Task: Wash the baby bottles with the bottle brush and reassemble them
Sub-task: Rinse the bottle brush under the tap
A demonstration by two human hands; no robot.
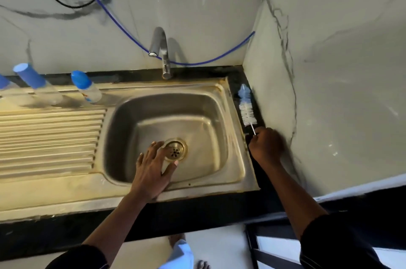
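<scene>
Head view: at 3 o'clock my right hand (pixel 264 145) curls round the thin white stem of the white-and-blue bristled bottle brush (pixel 247 108), which lies on the black surface (pixel 236 80) beside the steel sink (pixel 219 189). My left hand (pixel 153 165) is spread over the basin, holding nothing. Clear blue-capped baby bottles (pixel 86 86) stand at 10 o'clock. The brush is probably light, with soft bristles and a bendy, maybe slippery stem; hold it by the stem.

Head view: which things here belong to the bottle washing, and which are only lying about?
For the job: clear baby bottles with blue caps; white-and-blue bristle bottle brush, gripped by the right hand; steel sink; chrome tap.
Lying about: blue hose; black cable.
</scene>
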